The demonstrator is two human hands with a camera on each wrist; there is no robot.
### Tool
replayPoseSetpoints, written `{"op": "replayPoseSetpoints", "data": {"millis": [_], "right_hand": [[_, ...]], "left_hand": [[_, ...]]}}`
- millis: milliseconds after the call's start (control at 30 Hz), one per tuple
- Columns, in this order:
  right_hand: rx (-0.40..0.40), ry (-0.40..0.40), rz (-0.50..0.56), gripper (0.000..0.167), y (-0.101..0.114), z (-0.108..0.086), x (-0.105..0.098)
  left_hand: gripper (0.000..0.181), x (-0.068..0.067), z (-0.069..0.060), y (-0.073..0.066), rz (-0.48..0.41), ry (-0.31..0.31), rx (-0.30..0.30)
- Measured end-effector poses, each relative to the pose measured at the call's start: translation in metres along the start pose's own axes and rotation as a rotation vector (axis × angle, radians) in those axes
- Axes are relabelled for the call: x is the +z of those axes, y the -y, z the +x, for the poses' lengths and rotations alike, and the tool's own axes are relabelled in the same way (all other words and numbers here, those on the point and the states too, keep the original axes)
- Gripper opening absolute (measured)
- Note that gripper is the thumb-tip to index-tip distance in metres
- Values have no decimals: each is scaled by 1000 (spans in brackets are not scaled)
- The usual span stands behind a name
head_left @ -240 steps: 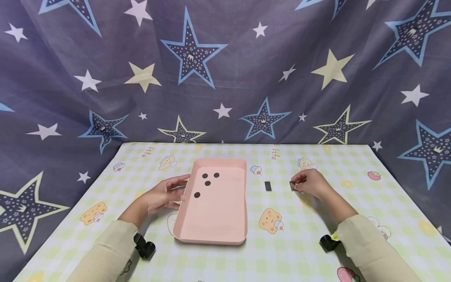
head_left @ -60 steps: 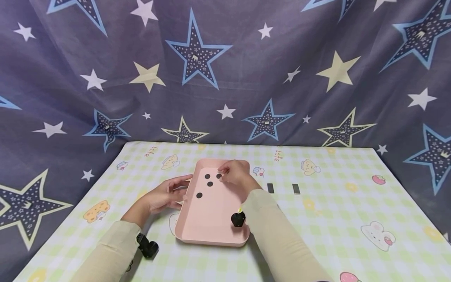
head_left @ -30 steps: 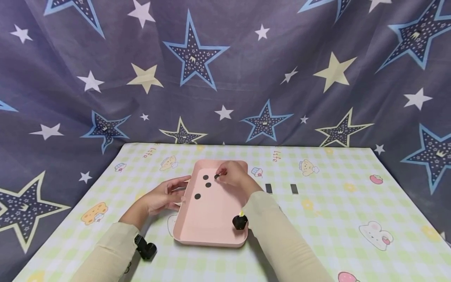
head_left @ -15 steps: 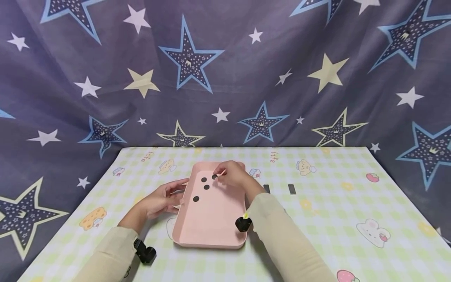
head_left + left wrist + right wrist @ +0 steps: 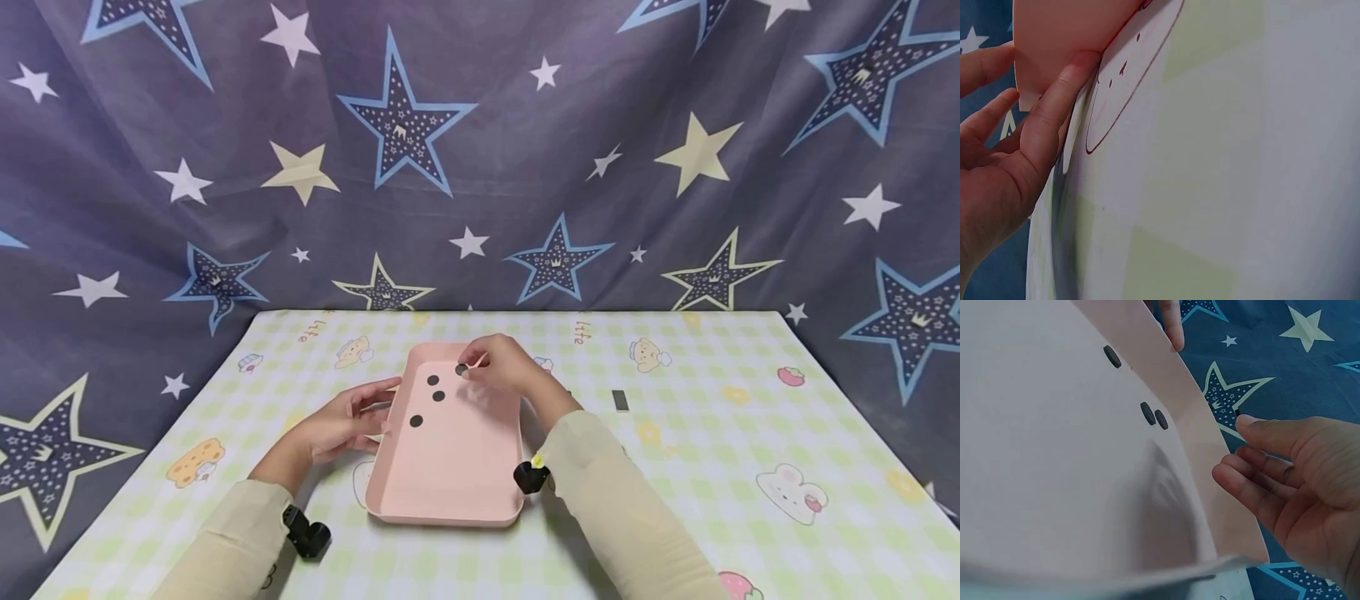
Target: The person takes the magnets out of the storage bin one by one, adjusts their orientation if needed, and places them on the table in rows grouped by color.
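A pink tray (image 5: 465, 467) stands on the table, with three black discs (image 5: 438, 396) on its floor near the left side. Above the tray's far part, my right hand (image 5: 498, 362) pinches another black disc (image 5: 461, 369) between thumb and fingertips. In the right wrist view only a small dark edge of that disc shows at the thumb tip. My left hand (image 5: 341, 425) rests against the tray's left wall, its fingers extended. The left wrist view shows the thumb (image 5: 1063, 94) pressed on the tray's outer wall (image 5: 1054, 37).
A dark rectangular piece (image 5: 620, 401) lies on the checked tablecloth (image 5: 697, 467) to the tray's right. A second such piece is almost fully hidden behind the right wrist. A star-patterned curtain (image 5: 480, 158) hangs behind the table.
Eight seconds ago my right hand was at the right rectangular piece; it has since moved left to the tray. It has lifted the far-right disc off the tray floor. The left hand stays put.
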State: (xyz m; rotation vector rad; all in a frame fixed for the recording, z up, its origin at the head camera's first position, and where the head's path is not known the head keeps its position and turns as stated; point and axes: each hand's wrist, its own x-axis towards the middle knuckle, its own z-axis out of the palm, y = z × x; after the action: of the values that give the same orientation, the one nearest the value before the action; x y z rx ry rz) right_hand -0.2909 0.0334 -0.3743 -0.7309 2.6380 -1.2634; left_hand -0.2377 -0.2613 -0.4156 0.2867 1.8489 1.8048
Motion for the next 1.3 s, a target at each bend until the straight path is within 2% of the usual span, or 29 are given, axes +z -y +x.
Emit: {"op": "replayPoseSetpoints", "data": {"millis": [233, 433, 733, 1100, 1300], "right_hand": [[-12, 4, -2, 13, 1, -8, -6], [-64, -12, -18, 14, -2, -16, -10], [-120, -72, 12, 15, -8, -32, -16], [-142, -101, 63, 17, -22, -59, -27], [-153, -111, 35, 16, -27, -74, -33]], "left_hand": [[79, 0, 0, 0, 8, 11, 6], [78, 0, -1, -1, 5, 27, 14], [77, -1, 1, 1, -6, 34, 15], [78, 0, 0, 0, 2, 4, 2], [79, 1, -1, -1, 7, -5, -6]]}}
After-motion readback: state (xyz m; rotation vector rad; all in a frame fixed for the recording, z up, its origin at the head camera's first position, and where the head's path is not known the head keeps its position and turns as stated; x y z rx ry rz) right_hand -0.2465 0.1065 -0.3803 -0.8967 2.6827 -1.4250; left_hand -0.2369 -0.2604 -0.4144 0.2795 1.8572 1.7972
